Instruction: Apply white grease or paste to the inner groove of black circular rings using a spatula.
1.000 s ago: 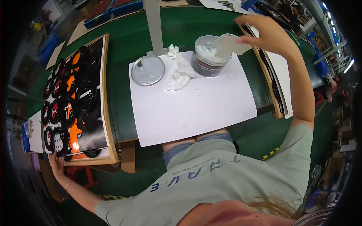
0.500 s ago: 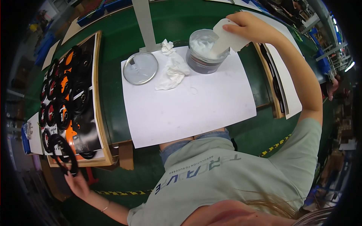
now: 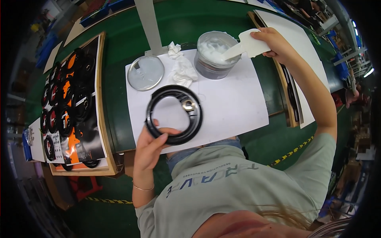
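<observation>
My left hand (image 3: pixel 151 144) grips the lower left rim of a black plastic ring (image 3: pixel 195 126), held above the white sheet near its front edge. A small metallic round insert shows on the ring's inner side. My right hand (image 3: pixel 278 44) is closed on a flat white scraper (image 3: pixel 254 44), its narrow end dipping to the rim of an open tub (image 3: pixel 214 72). Pale, creamy grease (image 3: pixel 212 48) fills the tub. Left of it lie crumpled white tissue (image 3: pixel 183 71) and a round lid (image 3: pixel 145 73) smeared with the same substance.
A wooden-edged tray (image 3: pixel 104 131) at left holds several black rings (image 3: pixel 83 104) on printed sheets. The white sheet (image 3: pixel 238 107) covers part of the green table (image 3: pixel 119 79). A grey post (image 3: pixel 149 23) rises behind it. Another wooden-edged tray (image 3: pixel 291 107) stands at right.
My left hand has brought the black ring from the left tray's near corner to over the white sheet. My right hand has lowered slightly, tilting the scraper flatter at the tub's rim.
</observation>
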The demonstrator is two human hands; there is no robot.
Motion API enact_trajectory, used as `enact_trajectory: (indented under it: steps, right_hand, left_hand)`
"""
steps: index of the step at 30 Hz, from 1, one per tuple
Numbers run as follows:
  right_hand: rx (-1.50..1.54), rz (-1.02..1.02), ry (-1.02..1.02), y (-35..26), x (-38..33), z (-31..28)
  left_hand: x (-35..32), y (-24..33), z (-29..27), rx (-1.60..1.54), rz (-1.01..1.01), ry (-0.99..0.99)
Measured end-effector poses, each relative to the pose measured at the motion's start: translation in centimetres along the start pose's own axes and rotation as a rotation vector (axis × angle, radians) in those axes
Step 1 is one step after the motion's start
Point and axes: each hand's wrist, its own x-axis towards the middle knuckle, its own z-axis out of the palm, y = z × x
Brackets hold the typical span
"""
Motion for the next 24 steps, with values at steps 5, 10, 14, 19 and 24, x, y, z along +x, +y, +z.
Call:
enact_trajectory:
  steps: [5, 10, 14, 19, 24]
  right_hand:
    - [0.141, 0.068, -0.057, 1.1, 0.2, -1.1]
    - [0.199, 0.085, -0.068, 1.2, 0.0, -1.4]
    - [0.267, 0.073, 0.017, 1.3, -0.2, -1.3]
    - [0.272, -0.011, 0.043, 1.8, -0.9, -2.2]
    - [0.082, -0.236, 0.141, 2.4, -3.0, -1.6]
  left_hand:
    - [1.0, -1.0, 1.8, -0.013, -0.050, -0.051]
    - [1.2, -1.0, 1.7, -0.053, -0.049, -0.030]
    - [1.3, -1.1, 1.5, -0.052, -0.002, 0.039]
    - [1.9, -0.2, 2.8, -0.034, 0.012, 0.054]
    - [3.1, 0.4, 4.2, 0.039, 0.065, 0.034]
